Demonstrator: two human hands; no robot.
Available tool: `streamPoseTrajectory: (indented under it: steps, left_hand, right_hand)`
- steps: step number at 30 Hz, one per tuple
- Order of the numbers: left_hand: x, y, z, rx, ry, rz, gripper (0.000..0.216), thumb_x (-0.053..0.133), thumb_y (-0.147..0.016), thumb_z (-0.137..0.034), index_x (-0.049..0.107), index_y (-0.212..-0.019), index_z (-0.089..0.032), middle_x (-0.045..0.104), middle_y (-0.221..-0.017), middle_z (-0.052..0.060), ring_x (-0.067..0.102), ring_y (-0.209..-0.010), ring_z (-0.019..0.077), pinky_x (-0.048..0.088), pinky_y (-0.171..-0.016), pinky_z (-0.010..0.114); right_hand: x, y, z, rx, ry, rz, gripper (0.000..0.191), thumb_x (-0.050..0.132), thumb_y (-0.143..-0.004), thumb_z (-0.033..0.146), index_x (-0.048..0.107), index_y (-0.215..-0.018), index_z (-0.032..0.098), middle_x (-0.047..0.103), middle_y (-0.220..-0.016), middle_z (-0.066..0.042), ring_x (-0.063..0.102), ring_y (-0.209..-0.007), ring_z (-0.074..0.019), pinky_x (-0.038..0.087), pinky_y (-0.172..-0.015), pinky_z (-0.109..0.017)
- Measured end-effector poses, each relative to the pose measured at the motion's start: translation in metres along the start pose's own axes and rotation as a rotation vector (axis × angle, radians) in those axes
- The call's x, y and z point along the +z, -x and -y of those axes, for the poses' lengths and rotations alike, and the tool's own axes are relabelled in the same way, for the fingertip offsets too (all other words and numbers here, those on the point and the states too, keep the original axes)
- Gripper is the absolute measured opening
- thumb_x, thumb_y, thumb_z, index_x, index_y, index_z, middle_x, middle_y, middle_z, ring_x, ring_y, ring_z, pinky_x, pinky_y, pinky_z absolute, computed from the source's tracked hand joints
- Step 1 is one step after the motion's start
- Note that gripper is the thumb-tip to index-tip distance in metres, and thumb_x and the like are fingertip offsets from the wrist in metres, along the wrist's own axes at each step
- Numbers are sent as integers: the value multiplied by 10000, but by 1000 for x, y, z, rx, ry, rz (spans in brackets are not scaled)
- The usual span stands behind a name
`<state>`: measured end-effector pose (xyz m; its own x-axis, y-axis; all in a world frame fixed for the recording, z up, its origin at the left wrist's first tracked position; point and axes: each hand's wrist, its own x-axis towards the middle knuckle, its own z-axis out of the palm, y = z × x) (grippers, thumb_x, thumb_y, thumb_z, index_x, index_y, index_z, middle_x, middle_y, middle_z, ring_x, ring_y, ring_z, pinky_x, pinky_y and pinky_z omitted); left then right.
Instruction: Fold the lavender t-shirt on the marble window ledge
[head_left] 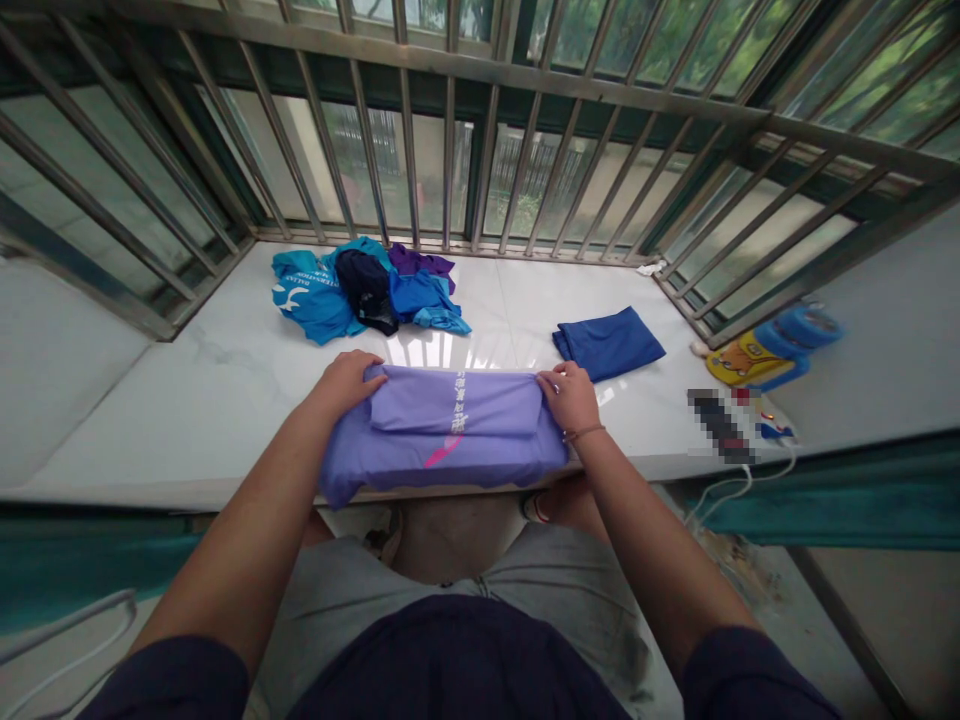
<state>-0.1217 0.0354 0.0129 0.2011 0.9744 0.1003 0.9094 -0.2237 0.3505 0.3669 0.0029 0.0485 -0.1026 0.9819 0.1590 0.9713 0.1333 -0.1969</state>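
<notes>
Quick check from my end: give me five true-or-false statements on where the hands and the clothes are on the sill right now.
1. Both hands grip the lilac garment. True: left hand and right hand pinch its folded upper edge at either end.
2. The folded dark blue cloth lies under the left hand. False: it lies apart, beyond the right hand.
3. The heap of unfolded clothes sits near the window bars. True.
4. The lilac garment hangs from the bars. False: it lies on the white sill.
5. The yellow and blue toy is in the heap. False: it lies at the far right.

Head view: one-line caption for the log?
Both hands, left and right, grip a half-folded purple shirt on a white ledge.
</notes>
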Motion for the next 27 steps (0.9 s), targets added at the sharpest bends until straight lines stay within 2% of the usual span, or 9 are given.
streamPoseTrajectory:
  steps: [3,7,10,12,15,19,21,23,27]
  left_hand:
    - [0,-3,2,4,7,6,425,658,-927,-500,825,-1189,-210,807,-1250,171,718,-1233,361,530,-1153,490]
    - [-2,-7,2,-29,-9,29,403,669,-917,-529,831,-1106,-212,829,-1172,168,734,-1160,373,551,-1079,480]
    - [-9,-16,-2,-49,-13,97,333,698,-891,-528,825,-966,-229,845,-1047,141,760,-1030,351,573,-931,424]
    - [-17,-28,-7,-54,-11,112,310,714,-886,-519,819,-923,-230,844,-1003,126,762,-972,330,565,-856,392]
    - [-39,-52,-16,-72,-19,56,309,702,-925,-488,821,-993,-211,835,-1064,134,750,-1012,326,554,-866,389]
    - [-81,-67,-38,-61,-17,-152,314,672,-984,-450,817,-1099,-196,796,-1105,129,717,-1039,307,548,-916,395]
    - [-95,-55,-50,-11,7,-251,311,664,-1001,-450,815,-1103,-198,779,-1076,113,703,-1029,295,549,-932,399]
    - [-95,-29,-58,60,46,-284,311,651,-1017,-457,811,-1091,-201,775,-1066,106,698,-1036,293,551,-960,411]
    - [-54,46,-59,177,114,-160,281,638,-1028,-453,812,-1046,-233,789,-1077,111,709,-1064,308,565,-1000,451]
  right_hand:
    - [1,-11,-5,57,3,-8,340,595,-1127,328,849,-1308,193,683,-1381,-194,628,-1214,-338,508,-1065,-439]
    - [9,-14,2,-61,-9,110,459,683,-1093,373,711,-1497,157,688,-1459,-199,623,-1301,-336,486,-1113,-409]
    - [10,-18,10,-61,50,221,326,738,-1062,376,776,-1324,186,773,-1270,-173,663,-1176,-326,502,-1005,-383]
    - [5,-28,15,-40,71,224,229,709,-1078,359,797,-1209,192,780,-1186,-168,666,-1105,-318,499,-938,-377]
    - [-13,-53,22,-3,78,99,250,629,-1109,335,782,-1249,194,738,-1265,-187,636,-1117,-326,492,-902,-388]
    - [-51,-83,25,-17,0,-197,275,582,-1103,310,792,-1226,183,704,-1231,-191,598,-1109,-348,497,-955,-444]
    - [-67,-82,21,-56,-48,-272,274,581,-1093,303,797,-1200,171,693,-1220,-195,592,-1123,-357,492,-1013,-476]
    - [-73,-65,14,-91,-74,-293,275,583,-1087,297,795,-1203,167,686,-1240,-198,592,-1152,-363,486,-1054,-491]
    - [-55,8,-8,-185,-109,-169,258,587,-1080,263,792,-1205,167,711,-1224,-182,634,-1146,-335,506,-1065,-457]
